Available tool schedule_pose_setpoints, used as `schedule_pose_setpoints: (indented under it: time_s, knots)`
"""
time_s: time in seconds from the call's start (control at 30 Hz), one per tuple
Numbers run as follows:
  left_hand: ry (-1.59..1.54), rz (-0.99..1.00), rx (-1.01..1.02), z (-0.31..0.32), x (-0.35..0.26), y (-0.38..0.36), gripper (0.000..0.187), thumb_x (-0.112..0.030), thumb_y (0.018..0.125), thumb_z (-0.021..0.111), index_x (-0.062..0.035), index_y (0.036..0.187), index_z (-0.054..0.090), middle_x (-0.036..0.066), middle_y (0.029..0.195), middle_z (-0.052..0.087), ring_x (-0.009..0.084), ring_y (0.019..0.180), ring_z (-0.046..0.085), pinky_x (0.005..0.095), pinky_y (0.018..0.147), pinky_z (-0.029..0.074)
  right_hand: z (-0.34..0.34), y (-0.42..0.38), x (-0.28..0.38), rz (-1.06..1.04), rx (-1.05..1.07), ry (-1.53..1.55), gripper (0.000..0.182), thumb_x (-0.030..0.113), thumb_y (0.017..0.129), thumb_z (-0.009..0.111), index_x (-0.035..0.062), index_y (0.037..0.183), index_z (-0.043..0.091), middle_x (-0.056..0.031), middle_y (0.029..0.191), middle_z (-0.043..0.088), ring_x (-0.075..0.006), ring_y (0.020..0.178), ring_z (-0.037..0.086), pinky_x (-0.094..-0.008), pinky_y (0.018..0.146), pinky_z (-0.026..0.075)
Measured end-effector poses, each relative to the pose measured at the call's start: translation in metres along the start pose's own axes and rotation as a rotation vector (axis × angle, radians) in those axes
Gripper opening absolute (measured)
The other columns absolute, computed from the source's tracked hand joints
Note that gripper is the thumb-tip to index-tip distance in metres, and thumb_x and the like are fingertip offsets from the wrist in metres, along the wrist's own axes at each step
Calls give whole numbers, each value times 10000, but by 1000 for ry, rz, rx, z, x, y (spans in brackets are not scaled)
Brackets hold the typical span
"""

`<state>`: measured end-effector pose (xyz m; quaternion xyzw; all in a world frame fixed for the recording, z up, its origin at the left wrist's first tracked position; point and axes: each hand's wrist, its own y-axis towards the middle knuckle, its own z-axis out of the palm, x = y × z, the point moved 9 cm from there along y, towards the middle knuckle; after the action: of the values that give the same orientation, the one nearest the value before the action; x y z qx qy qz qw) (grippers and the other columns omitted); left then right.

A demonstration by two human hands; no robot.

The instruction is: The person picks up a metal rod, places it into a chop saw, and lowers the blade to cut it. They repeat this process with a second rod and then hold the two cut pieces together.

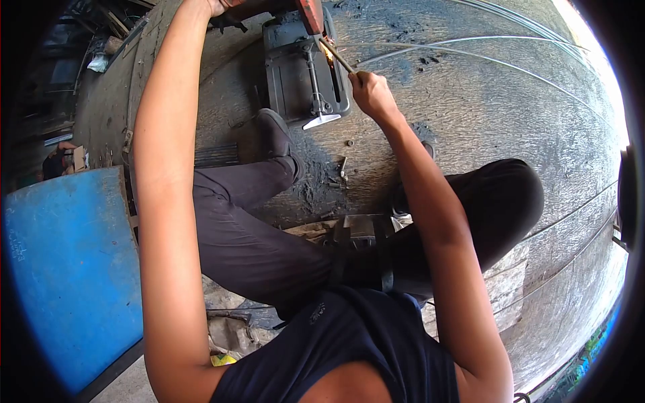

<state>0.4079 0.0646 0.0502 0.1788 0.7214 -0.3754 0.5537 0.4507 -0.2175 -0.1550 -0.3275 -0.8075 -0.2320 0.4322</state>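
My right hand (373,94) is closed around a thin metal rod (337,56), which slants up and left to the cut-off saw. The saw has a red upper body (310,15) and a dark grey base (287,84). An orange glow like sparks (328,52) shows beside the rod's far end. Along the base runs a clamp screw (313,77) with a pale T-shaped handle (322,121). At the top edge, my left hand (213,7) is against the saw's dark red part; its fingers are cut off by the frame.
Long metal rods (497,48) lie across the floor at the upper right. A blue panel (74,262) stands at my left. Black grit and small scraps (344,168) lie between my feet. Another person (59,160) is at the far left, near a cardboard piece (79,158).
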Motion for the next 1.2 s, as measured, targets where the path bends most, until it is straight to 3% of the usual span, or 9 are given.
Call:
schedule_pose_setpoints:
  time_s: [0.37,1.0,1.13,1.2]
  knots:
    - [-6,-14,25,2,1,1,447,-431,741,664,-58,976,589,91,759,572,227,654,574,453,749,545,3,-1,-14,41,64,-102,353,319,952,535,8,891,692,-316,849,645,-491,868,635,-543,826,507]
    - [-17,-31,8,-3,3,6,458,-421,729,668,-41,968,578,102,782,569,236,671,578,473,776,553,-11,6,-7,-26,118,-169,315,292,947,552,21,925,712,-286,860,659,-463,842,653,-523,811,524]
    - [-25,-53,54,0,4,6,486,-425,728,675,-34,998,575,113,782,568,246,690,586,495,802,554,-11,9,-19,32,116,-38,333,313,964,554,13,986,699,-248,833,675,-404,827,676,-468,769,517]
    - [-18,-56,-49,-2,4,-1,521,-435,729,678,-22,1029,572,118,775,569,262,709,594,530,832,550,-7,12,-28,99,130,84,342,320,973,552,12,1016,693,-220,812,685,-367,791,687,-440,740,514]
